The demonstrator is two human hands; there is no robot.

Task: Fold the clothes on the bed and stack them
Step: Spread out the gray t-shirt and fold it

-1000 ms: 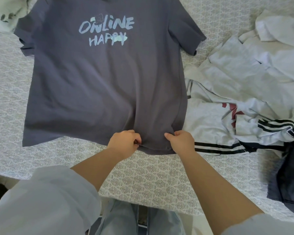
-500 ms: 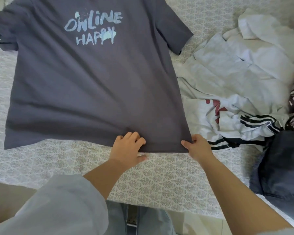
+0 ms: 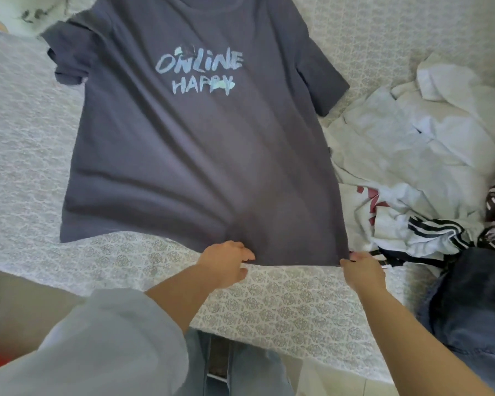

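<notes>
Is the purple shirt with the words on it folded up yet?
No, spread out. The purple shirt lies flat on the bed, print up, both sleeves out, while the left hand and right hand pinch its bottom hem.

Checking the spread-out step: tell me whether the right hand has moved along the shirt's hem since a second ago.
Yes. The right hand went rightward along the hem of the grey T-shirt, from near the left hand to the shirt's right bottom corner.

Patterned bedspread, pale floor
</notes>
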